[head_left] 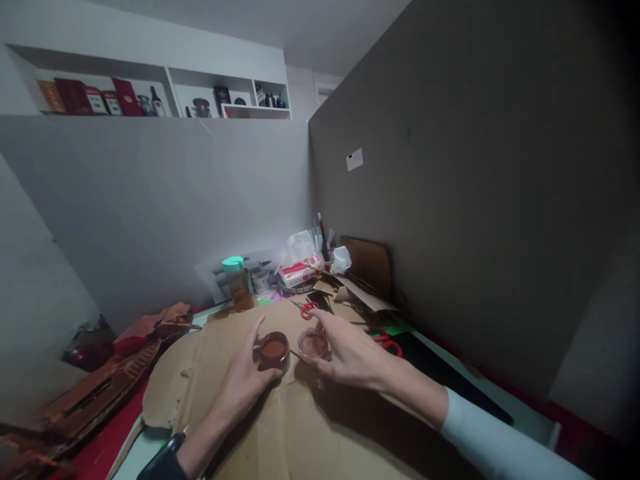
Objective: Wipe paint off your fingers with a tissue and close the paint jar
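My left hand (245, 373) is curled around a small round jar (274, 348) with reddish-brown contents, held low over the cardboard sheet (275, 427). Beside it, my right hand (347, 350) grips a clear round lid-like piece (312, 345) by its edge, with thumb and fingers on either side. A brownish-pink tint shows through this piece; whether it is a lid or a shallow dish is unclear. The two round pieces are close together, with a small gap between them. Just beyond my right hand lie small red-handled scissors (307, 308).
A jar with a turquoise lid (239, 283), a tissue pack (300, 267) and upright brushes stand at the back. A brown model boat (100, 387) is at the left. Larger red scissor handles (389, 345) and a black mat (445, 373) lie right.
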The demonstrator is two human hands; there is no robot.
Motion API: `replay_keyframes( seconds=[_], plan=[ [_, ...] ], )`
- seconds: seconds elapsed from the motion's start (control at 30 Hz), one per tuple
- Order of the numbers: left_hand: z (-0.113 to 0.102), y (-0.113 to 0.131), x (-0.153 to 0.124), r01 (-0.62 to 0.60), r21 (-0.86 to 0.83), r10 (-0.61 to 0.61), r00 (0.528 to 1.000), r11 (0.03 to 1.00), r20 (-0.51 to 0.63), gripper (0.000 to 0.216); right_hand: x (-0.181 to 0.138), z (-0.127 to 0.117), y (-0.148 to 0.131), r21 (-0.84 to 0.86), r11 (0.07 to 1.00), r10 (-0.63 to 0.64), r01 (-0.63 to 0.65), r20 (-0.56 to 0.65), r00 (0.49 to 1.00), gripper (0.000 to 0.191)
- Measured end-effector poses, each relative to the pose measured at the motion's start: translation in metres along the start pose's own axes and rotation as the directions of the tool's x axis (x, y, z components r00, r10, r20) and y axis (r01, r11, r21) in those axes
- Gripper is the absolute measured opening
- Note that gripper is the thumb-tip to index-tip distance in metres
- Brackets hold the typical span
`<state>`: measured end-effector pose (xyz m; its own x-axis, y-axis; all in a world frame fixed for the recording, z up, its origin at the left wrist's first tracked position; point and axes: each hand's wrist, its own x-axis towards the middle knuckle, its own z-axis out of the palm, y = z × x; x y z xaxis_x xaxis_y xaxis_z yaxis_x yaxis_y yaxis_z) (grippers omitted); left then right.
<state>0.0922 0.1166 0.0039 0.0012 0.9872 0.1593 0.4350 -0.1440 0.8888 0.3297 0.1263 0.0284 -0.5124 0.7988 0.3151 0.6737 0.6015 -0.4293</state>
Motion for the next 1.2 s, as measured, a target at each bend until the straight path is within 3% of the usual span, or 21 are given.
replay_keyframes(
  seconds=[0.13, 0.37, 0.6, 1.0, 1.2],
  plan=[
    [0.000, 0.010, -0.015, 0.039, -0.112, -0.039, 0.999, 0.993, 0.001, 0.115, 0.008, -0.001, -0.005, -0.025, 0.999, -0.030, 0.030, 0.027, 0.999, 0.050],
    [-0.017, 0.020, -0.051, 0.042, -0.217, -0.037, 0.999, 0.975, 0.027, 0.112, -0.007, -0.007, -0.019, -0.001, 0.990, -0.142, 0.142, 0.055, 0.988, 0.056],
    [-0.027, 0.036, -0.075, 0.073, -0.197, -0.055, 0.994, 0.978, 0.097, 0.112, -0.015, -0.012, -0.037, 0.032, 0.973, -0.230, 0.228, 0.084, 0.969, 0.059],
    [-0.026, 0.045, -0.101, 0.049, -0.143, -0.027, 0.988, 0.989, 0.151, 0.111, -0.034, -0.029, -0.048, 0.072, 0.957, -0.290, 0.283, 0.136, 0.947, 0.070],
    [-0.030, 0.053, -0.113, 0.056, -0.123, -0.034, 0.984, 0.991, 0.172, 0.109, -0.037, -0.034, -0.056, 0.104, 0.936, -0.345, 0.335, 0.091, 0.934, 0.068]
  ],
)
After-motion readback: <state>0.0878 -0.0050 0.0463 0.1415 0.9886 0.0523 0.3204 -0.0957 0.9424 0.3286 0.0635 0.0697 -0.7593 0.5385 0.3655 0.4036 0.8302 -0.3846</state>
